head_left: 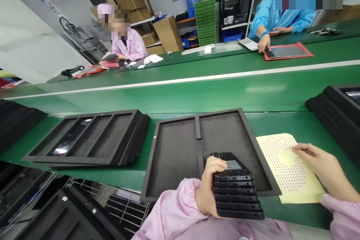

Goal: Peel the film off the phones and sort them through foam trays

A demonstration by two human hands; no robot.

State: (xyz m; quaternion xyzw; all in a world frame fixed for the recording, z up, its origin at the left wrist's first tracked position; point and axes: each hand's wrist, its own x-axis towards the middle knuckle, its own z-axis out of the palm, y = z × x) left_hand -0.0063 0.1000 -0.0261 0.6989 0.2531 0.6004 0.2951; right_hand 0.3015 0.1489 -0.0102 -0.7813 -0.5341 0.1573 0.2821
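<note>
My left hand [209, 183] is wrapped round a stack of several black smartphones [236, 191], held over the near right part of a black foam tray [176, 153]. The phones' bottom edges face right and toward me, and the top one's back carries a grey patch. To the right, a yellow sticker sheet [289, 165] dotted with rows of tiny marks lies on the green bench. My right hand [315, 157] is at the sheet's upper right edge, thumb and fingertips pinched together. Whether a sticker is between them is too small to tell.
Stacked foam trays [92, 138] stand at left, one slot holding a glossy phone. More trays [337, 116] are at right, and others sit on a wire rack [126, 206] below left. Across the green divider [180, 93], two people work; one touches a red-edged tablet-like panel [289, 51].
</note>
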